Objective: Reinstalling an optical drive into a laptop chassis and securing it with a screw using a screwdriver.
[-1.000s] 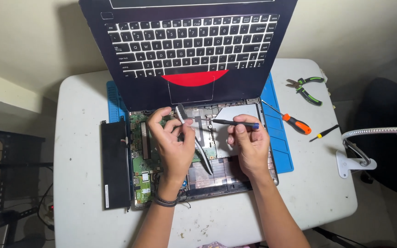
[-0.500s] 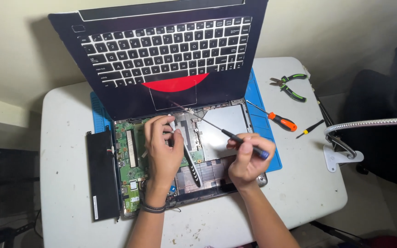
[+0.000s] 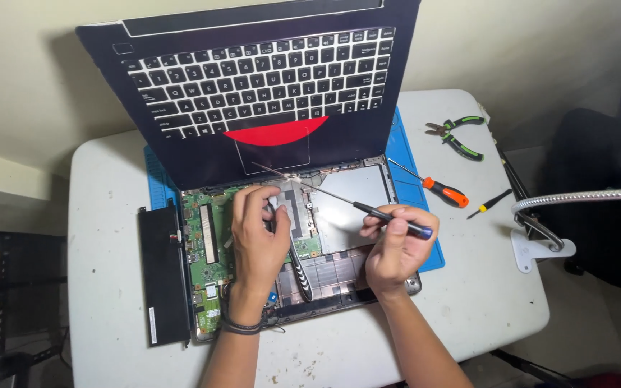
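We see a slim black screwdriver (image 3: 368,209) with a long silver shaft lying aslant, its tip reaching far-left to a silvery plate (image 3: 292,205) in the middle of the opened laptop base (image 3: 346,208). That base lies flat, its green circuit board (image 3: 206,248) bared on the left. A black, flat pry tool (image 3: 300,269) points toward the near edge, just right of the board.

Head view, steeply down, near table (image 3: 109,287)
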